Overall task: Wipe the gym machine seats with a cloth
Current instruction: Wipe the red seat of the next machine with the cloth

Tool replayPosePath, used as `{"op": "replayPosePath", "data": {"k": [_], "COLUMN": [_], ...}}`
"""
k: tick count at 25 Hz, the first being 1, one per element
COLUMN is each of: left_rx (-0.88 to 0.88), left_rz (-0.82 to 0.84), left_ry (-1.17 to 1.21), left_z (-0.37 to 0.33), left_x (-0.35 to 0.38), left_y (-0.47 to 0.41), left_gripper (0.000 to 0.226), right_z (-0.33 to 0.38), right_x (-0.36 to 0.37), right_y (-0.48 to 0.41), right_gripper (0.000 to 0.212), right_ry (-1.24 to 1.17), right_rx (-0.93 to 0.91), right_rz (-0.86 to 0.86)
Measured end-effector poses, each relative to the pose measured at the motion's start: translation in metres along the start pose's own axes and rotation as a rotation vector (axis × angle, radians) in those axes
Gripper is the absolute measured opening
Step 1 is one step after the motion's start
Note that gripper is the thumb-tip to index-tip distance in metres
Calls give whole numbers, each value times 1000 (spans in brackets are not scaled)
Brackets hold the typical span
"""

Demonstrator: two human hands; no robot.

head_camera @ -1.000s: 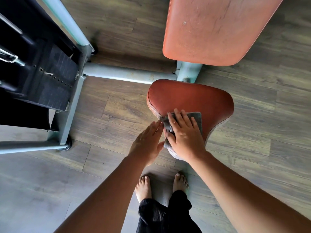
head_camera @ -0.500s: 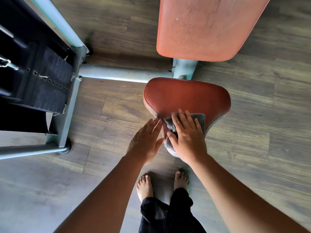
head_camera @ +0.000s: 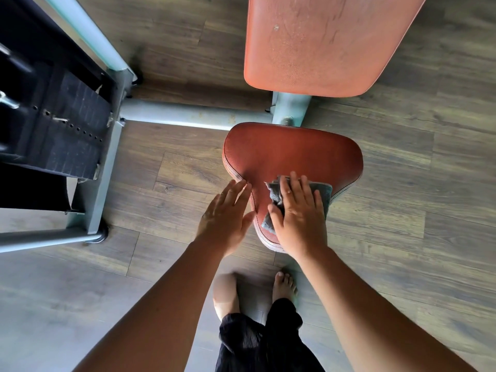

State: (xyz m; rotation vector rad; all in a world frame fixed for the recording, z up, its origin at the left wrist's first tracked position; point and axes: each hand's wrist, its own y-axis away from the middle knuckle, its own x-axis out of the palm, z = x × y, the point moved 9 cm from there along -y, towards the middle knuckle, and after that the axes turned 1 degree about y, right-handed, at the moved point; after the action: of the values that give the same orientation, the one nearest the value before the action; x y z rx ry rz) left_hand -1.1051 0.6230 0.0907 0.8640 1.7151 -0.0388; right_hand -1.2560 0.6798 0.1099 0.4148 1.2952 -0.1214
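cloth (head_camera: 326, 194): flat under our right hand (head_camera: 298, 213), on the seat (head_camera: 292, 154) narrow end
change: we've slid it rightward; near-right edge covered
left hand (head_camera: 226, 213): open, bracing seat's left edge
remaining: wide end beyond fingers

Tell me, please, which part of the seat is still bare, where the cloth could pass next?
Free: the seat's wide far half, between the cloth and the metal post. Crowded: the narrow near end, under the right hand, left hand alongside.
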Motion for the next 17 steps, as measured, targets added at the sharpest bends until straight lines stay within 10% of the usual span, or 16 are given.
{"op": "replayPosePath", "data": {"k": [8,14,17], "left_rx": [-8,-15,-50], "left_rz": [-14,-16,-27], "left_ry": [-13,7,22], "left_z": [1,5,12], "left_x": [1,0,3], "left_y": [-2,-5,-6], "left_gripper": [68,70,76], "right_z": [-69,-61,-106], "right_x": [-8,-10,-18], "right_y": [-107,-58,-133], "right_gripper": [67,65,69], "right_ry": [33,16,80], "right_rx": [234,-93,81], "right_rz": [24,26,36]}}
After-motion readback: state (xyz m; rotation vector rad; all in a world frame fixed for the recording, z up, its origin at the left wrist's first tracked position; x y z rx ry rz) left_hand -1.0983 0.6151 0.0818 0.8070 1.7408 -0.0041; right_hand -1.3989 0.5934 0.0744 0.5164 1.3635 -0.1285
